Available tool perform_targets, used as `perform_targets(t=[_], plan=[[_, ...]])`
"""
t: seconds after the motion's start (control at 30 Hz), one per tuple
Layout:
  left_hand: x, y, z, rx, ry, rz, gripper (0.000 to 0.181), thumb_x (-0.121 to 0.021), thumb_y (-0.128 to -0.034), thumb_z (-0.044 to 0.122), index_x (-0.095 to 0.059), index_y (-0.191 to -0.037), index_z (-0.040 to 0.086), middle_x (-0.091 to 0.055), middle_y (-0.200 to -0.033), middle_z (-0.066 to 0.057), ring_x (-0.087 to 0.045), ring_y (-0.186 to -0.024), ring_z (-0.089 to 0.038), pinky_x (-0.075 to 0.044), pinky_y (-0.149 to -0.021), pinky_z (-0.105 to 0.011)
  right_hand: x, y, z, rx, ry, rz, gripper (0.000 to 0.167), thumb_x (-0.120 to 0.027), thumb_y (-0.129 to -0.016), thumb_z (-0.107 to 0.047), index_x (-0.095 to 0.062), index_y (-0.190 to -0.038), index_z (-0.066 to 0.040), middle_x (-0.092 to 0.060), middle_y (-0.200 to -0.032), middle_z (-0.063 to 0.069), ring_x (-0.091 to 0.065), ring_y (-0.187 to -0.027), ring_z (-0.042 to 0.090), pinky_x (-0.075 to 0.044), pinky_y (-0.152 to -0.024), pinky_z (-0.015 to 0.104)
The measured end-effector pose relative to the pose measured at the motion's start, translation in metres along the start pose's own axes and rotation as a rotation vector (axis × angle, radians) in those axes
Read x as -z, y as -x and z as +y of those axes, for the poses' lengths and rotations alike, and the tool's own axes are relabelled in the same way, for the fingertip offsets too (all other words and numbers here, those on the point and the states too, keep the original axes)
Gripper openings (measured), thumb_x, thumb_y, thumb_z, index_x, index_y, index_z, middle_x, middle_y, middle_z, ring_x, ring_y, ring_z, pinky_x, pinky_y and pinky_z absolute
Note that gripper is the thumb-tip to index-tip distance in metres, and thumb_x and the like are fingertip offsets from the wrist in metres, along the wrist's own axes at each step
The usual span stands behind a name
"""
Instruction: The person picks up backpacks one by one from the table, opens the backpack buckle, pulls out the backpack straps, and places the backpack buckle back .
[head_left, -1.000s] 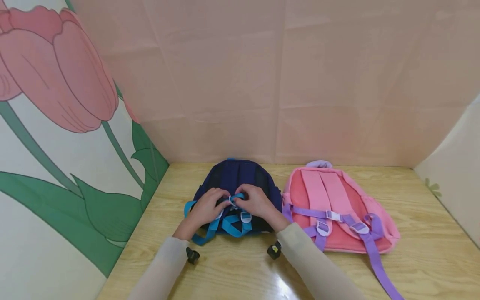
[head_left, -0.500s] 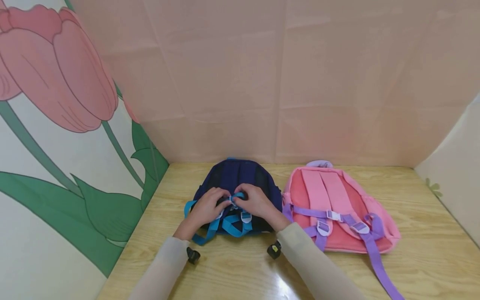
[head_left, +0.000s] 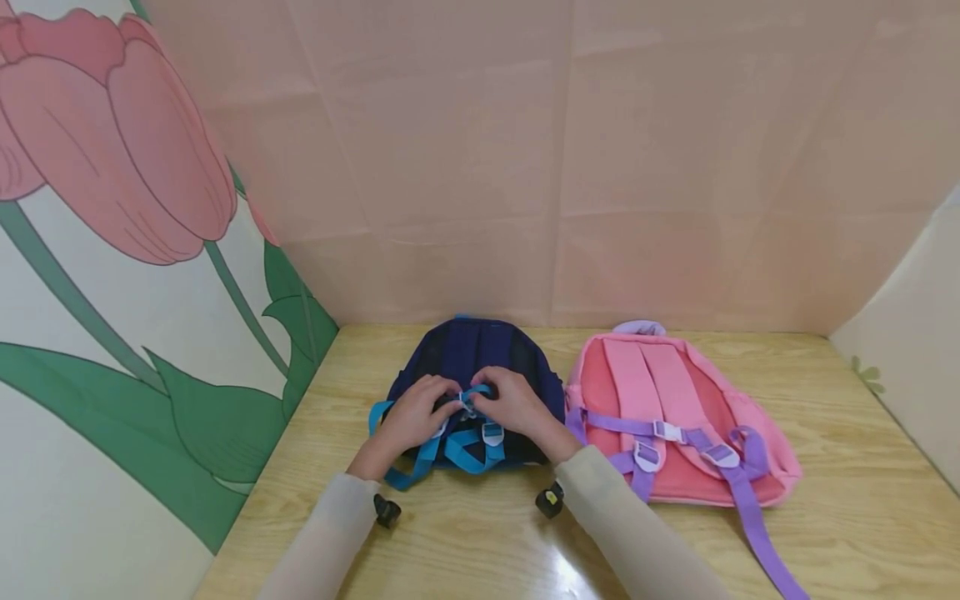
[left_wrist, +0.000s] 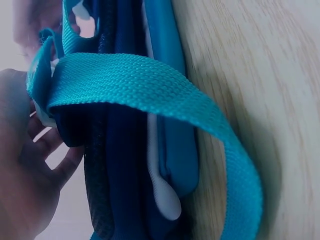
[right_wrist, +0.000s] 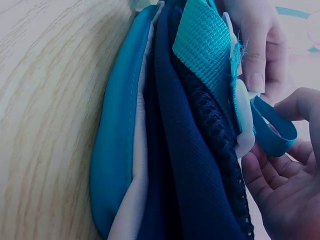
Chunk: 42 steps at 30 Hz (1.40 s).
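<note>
Looks softly and evenly lit in the head view, with a white glare on the tabletop (head_left: 566, 571) between five and six o'clock. Turns cooler in the left wrist view, washed out toward ten o'clock, dim over the left hand (left_wrist: 25, 165) near half past eight, yet crisp on the weave of the blue strap (left_wrist: 135, 80), with soft shadow between three and four. Runs bluish and darker in the right wrist view, pale toward two o'clock, shaded over the right hand (right_wrist: 290, 200) at four.
</note>
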<state>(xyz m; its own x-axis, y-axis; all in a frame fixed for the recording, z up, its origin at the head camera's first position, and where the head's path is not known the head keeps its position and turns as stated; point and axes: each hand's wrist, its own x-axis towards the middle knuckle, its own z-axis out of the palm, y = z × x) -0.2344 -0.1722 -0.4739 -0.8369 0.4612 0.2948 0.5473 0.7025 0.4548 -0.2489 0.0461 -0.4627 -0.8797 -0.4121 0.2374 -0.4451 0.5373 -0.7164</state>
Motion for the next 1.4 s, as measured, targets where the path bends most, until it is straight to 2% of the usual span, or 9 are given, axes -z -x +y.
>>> perform_targets(t=[0.17,0.43,0.67,0.97,1.4], plan=[[-0.0001,0.0001,0.0006,-0.007,-0.002,0.002,0.023,-0.064,-0.1008,0.028,-0.07,-0.116,0.012,-0.069,-0.114,-0.002,-0.06,-0.104,-0.019,-0.052,-0.091,-0.038,-0.0004,0.0002,-0.0012,0.03,0.008,-0.013,0.018,-0.073,-0.092,-0.018,-0.07,-0.108,-0.01,-0.067,-0.101,0.003,-0.058,-0.085,0.017,-0.052,-0.078,0.032],[-0.0014,0.0016,0.0011,0.003,-0.012,0.002,0.022,-0.065,-0.1005,0.028,-0.069,-0.116,0.013,-0.068,-0.112,-0.001,-0.059,-0.102,-0.018,-0.052,-0.089,-0.037,-0.001,0.0025,0.0016,0.015,0.014,0.014,0.012,-0.073,-0.089,-0.017,-0.07,-0.099,-0.012,-0.064,-0.095,0.001,-0.056,-0.082,0.016,-0.049,-0.075,0.031],[-0.0011,0.0022,0.0022,-0.005,-0.013,0.008,0.022,-0.064,-0.1009,0.028,-0.069,-0.116,0.012,-0.069,-0.111,-0.001,-0.059,-0.1,-0.018,-0.052,-0.087,-0.037,0.0005,0.0025,-0.0019,0.035,0.002,-0.018,0.018,-0.072,-0.092,-0.018,-0.07,-0.108,-0.01,-0.065,-0.098,0.002,-0.057,-0.084,0.016,-0.052,-0.077,0.031],[-0.0006,0.0003,0.0024,0.007,-0.019,-0.003,0.021,-0.064,-0.1009,0.027,-0.069,-0.115,0.013,-0.069,-0.108,0.0,-0.057,-0.097,-0.017,-0.051,-0.084,-0.036,0.0,-0.0006,-0.0049,0.071,0.025,0.003,0.019,-0.074,-0.094,-0.024,-0.071,-0.108,-0.012,-0.065,-0.097,0.001,-0.056,-0.082,0.014,-0.05,-0.074,0.028],[-0.0012,-0.0001,0.001,0.016,0.005,-0.005,0.022,-0.064,-0.1012,0.028,-0.07,-0.115,0.013,-0.069,-0.109,0.0,-0.057,-0.099,-0.016,-0.051,-0.086,-0.036,0.0036,0.0012,0.0026,0.051,0.002,0.032,0.006,-0.069,-0.089,-0.014,-0.068,-0.095,-0.014,-0.06,-0.088,-0.002,-0.054,-0.077,0.014,-0.047,-0.069,0.028]])
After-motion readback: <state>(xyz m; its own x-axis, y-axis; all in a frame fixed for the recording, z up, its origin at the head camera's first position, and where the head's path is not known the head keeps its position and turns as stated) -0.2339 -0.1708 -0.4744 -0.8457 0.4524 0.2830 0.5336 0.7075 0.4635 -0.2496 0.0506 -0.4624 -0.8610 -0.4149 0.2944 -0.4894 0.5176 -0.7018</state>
